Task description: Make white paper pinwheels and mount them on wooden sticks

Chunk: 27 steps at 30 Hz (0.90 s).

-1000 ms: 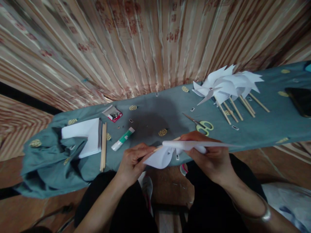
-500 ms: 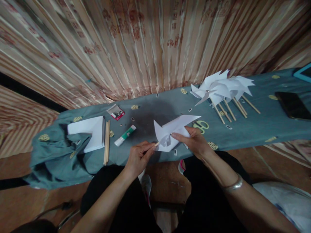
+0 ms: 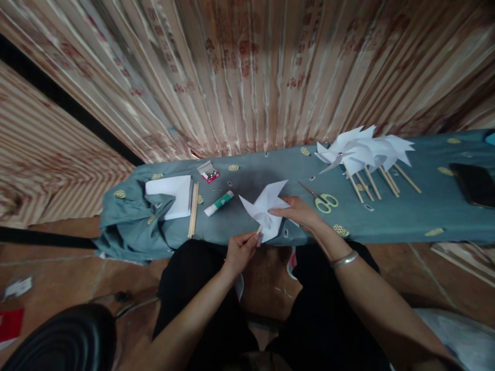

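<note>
Between my hands is a white paper pinwheel [image 3: 270,198] on a thin wooden stick, held over the front edge of the cloth-covered table. My left hand [image 3: 242,251] is closed around the stick just below the paper blades. With thumb and fingers, my right hand [image 3: 299,212] pinches the pinwheel near its centre, on the right side. Scissors [image 3: 326,202] with yellow-green handles lie right of the pinwheel. A green and white glue stick [image 3: 219,203] lies to its left. Part of the pinwheel's far side is hidden by my right hand.
Several finished pinwheels [image 3: 363,149] overlap at the back right, near a dark phone [image 3: 472,184]. On the left are a stack of white paper [image 3: 180,197], wooden sticks [image 3: 194,210] and a small open box [image 3: 208,172] of metal pins. A striped curtain [image 3: 240,77] hangs behind the table.
The view has shifted, so the table items appear further right. The pinwheel has turned, with its blades now more upright, and my right hand has moved outward, uncovering more of the scissors.
</note>
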Available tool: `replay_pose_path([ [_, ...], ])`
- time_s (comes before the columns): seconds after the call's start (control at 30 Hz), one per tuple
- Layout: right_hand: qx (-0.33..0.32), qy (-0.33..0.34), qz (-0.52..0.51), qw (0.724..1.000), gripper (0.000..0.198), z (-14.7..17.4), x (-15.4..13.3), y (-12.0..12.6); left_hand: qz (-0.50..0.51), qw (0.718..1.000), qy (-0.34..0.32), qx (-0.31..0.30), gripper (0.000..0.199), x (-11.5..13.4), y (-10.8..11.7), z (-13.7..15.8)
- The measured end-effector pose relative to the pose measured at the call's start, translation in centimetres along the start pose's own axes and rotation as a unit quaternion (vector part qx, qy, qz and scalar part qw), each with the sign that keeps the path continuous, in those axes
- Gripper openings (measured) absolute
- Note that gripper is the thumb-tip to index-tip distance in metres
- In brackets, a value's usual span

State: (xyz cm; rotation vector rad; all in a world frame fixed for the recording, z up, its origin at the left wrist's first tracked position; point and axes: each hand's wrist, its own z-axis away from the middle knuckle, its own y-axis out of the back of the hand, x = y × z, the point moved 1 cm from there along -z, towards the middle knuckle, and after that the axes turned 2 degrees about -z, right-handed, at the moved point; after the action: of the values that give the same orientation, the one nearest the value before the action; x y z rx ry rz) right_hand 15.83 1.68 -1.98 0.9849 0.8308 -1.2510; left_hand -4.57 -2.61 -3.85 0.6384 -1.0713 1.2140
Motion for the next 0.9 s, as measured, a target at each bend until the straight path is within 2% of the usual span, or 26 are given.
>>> replay_pose_path([
  [0.13, -0.040, -0.011, 0.169, 0.985, 0.032, -0.9, -0.6, 0.1, 0.069, 0.997, 0.027, 0.027, 0.053, -0.4, -0.9, 1.0],
  [0.23, -0.066, -0.023, 0.248, 0.966, 0.023, -1.6, -1.7, 0.1, 0.123, 0.990, 0.058, 0.041, 0.049, -1.2, -1.6, 1.4],
  [0.47, -0.142, -0.036, 0.412, 0.899, 0.016, -3.4, -4.3, -0.7, 0.216, 0.965, 0.139, 0.046, 0.038, -2.2, -2.5, 1.6],
  [0.67, -0.187, -0.048, 0.473, 0.859, 0.019, -4.4, -4.9, -1.0, 0.252, 0.952, 0.167, 0.043, 0.036, -2.0, -2.7, 1.6],
  [0.9, -0.216, -0.066, 0.477, 0.849, 0.019, -5.1, -4.7, -1.0, 0.277, 0.938, 0.208, -0.005, 0.041, -2.6, -2.9, 1.3],
])
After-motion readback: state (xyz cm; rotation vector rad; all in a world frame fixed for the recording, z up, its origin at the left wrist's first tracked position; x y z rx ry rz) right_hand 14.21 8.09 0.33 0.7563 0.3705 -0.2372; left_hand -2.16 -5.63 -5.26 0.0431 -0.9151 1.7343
